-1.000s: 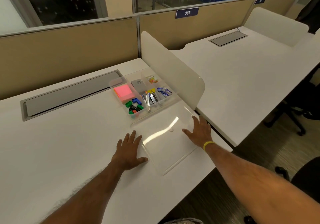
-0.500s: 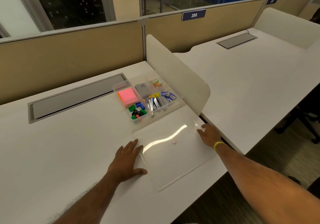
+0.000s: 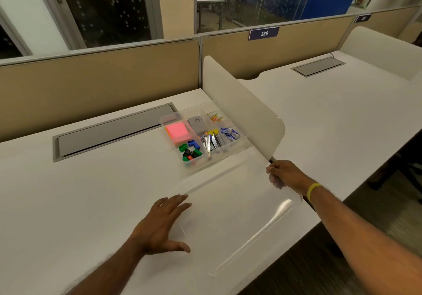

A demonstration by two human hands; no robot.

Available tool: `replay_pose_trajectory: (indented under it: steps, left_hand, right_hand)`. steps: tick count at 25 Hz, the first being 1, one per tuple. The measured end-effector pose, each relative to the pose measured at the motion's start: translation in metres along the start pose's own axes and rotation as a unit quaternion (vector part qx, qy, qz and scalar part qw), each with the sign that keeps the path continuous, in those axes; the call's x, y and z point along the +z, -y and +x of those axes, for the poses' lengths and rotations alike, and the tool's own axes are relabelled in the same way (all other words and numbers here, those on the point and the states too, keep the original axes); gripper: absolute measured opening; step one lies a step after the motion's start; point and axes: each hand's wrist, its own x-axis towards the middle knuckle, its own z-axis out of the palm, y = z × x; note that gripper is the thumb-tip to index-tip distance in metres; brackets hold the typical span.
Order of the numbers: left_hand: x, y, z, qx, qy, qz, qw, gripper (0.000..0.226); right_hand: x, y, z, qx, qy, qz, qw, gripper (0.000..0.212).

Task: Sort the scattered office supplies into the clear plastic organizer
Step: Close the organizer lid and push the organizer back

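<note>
The left hand [image 3: 163, 222] is laid flat and spread, grasping nothing, on the near left edge of the clear lid [image 3: 237, 205], which lies on the white bench [image 3: 68, 203]. The lid's right edge is pinched by the right hand [image 3: 284, 176]. Beyond, the clear plastic organizer [image 3: 201, 134] is seen, filled with supplies, beside the divider [image 3: 242, 109].

The counter [image 3: 91, 192] looks like smooth matt white laminate. The lid [image 3: 239, 212] lying near on it is clear glossy plastic, catching a bright streak of light at its right edge. The organizer [image 3: 170, 121] beyond is the same clear plastic. Inside it, the pink pad [image 3: 178, 130] looks like matt paper and the clips [image 3: 211, 140] shiny metal. The divider [image 3: 239, 109] is smooth and matt; the far panels [image 3: 102, 84] look like tan cloth.
</note>
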Motion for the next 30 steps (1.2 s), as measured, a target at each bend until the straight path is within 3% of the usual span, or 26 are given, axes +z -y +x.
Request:
replay_pose_trajectory:
  steps: [4, 6, 9, 12, 14, 17, 20, 22, 27, 30]
  left_hand:
    - [-0.029, 0.003, 0.002, 0.024, -0.142, 0.003, 0.990, 0.058]
    - [-0.040, 0.006, 0.001, -0.018, -0.224, -0.050, 0.973, 0.048]
    - [-0.055, 0.003, 0.003, -0.133, -0.305, -0.205, 0.921, 0.006]
    - [-0.067, -0.005, 0.016, -0.225, -0.355, -0.382, 0.823, 0.009]
    - [-0.073, -0.006, 0.024, -0.261, -0.369, -0.464, 0.762, 0.011]
    - [-0.076, -0.001, 0.035, -0.296, -0.377, -0.511, 0.713, 0.018]
    - [-0.079, 0.003, 0.048, -0.339, -0.381, -0.554, 0.658, 0.024]
    - [-0.080, 0.005, 0.060, -0.359, -0.378, -0.567, 0.637, 0.032]
    - [-0.080, 0.008, 0.101, -0.385, -0.388, -0.561, 0.622, 0.040]
    - [-0.078, 0.018, 0.134, -0.397, -0.395, -0.586, 0.585, 0.042]
  right_hand:
    - [0.004, 0.025, -0.010, 0.017, 0.073, 0.091, 0.993, 0.016]
    - [0.007, 0.037, -0.014, 0.010, 0.119, 0.119, 0.986, 0.018]
    - [0.016, 0.054, -0.015, -0.021, 0.120, 0.218, 0.968, 0.030]
    - [0.029, 0.069, -0.008, -0.076, 0.084, 0.270, 0.956, 0.035]
    - [0.040, 0.077, -0.002, -0.127, 0.041, 0.207, 0.969, 0.026]
    - [0.054, 0.091, 0.007, -0.182, -0.037, 0.091, 0.978, 0.018]
    - [0.060, 0.100, 0.022, -0.187, -0.071, 0.074, 0.977, 0.017]
    - [0.061, 0.103, 0.036, -0.174, -0.057, 0.066, 0.981, 0.018]
    - [0.054, 0.114, 0.084, -0.155, -0.021, 0.002, 0.988, 0.013]
    - [0.048, 0.122, 0.116, -0.166, -0.013, -0.011, 0.986, 0.024]
